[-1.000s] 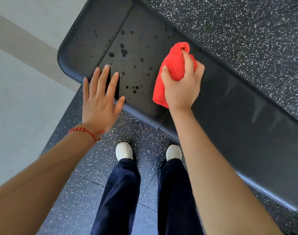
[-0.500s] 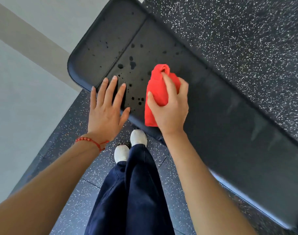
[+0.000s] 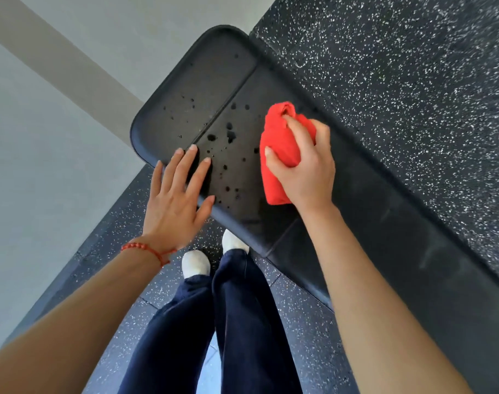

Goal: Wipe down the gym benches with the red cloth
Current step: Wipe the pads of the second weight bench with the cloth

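Bunched red cloth [image 3: 279, 155] sits on the black padded gym bench [image 3: 384, 211], on the middle pad section just right of the wet droplets [image 3: 228, 135]. Right hand [image 3: 305, 169] is on top of it, fingers curled round the bundle, thumb along its left side, pressing it to the pad. Cloth pokes out above the fingers and below the palm heel.

Left hand [image 3: 177, 200] lies flat, fingers straight and slightly spread, fingertips on the pad's near edge by the seam, palm hanging off over the floor. Thin red beaded bracelet [image 3: 146, 248] on the left wrist.

Underside of the cloth hidden by the hand; whether the left palm touches the bench edge can't be told. Bench is cut off at the right frame edge.

Black speckled rubber floor [image 3: 399, 81] around the bench, grey wall [image 3: 43, 137] to the left. Dark navy trousers [image 3: 214, 331] and white shoes [image 3: 195, 263] below, one toe tucked under the bench edge.
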`<state>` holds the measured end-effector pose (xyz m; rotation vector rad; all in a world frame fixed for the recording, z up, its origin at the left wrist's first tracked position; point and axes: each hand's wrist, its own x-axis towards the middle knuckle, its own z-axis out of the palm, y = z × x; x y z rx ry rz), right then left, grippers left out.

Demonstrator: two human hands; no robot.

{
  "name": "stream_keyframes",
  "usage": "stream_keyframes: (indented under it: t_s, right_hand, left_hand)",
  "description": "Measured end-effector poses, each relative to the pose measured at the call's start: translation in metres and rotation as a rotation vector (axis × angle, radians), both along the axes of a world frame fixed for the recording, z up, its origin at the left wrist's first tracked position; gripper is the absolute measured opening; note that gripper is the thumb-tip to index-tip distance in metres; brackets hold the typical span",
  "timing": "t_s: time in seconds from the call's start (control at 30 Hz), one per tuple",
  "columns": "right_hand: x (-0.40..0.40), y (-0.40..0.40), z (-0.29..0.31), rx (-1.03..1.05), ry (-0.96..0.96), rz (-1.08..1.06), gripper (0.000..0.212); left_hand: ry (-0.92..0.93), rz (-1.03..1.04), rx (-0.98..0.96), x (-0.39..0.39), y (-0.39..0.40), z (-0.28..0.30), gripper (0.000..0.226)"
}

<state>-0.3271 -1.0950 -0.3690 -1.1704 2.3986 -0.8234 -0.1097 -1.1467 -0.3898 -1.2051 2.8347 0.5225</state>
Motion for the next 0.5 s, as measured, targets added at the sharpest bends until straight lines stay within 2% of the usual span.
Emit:
stream_keyframes:
  t_s: [0.13,0.27,0.5]
  right_hand:
    - [-0.027,-0.02,-0.002,-0.044,0.017,-0.117,0.051]
    - [-0.013,-0.021,-0.003,-0.048,0.046,-0.174,0.051]
    - [0.049,-0.008,-0.003,-0.059,0.002,0.01,0.05]
  left_hand:
    - [0.003,0.056,-0.009,-0.002,-0.02,0.002,0.058]
    - [-0.02,0.085,-0.021,-0.004,-0.044,-0.003,0.059]
    - [0.007,0.068,-0.005,-0.004,-0.06,-0.007,0.058]
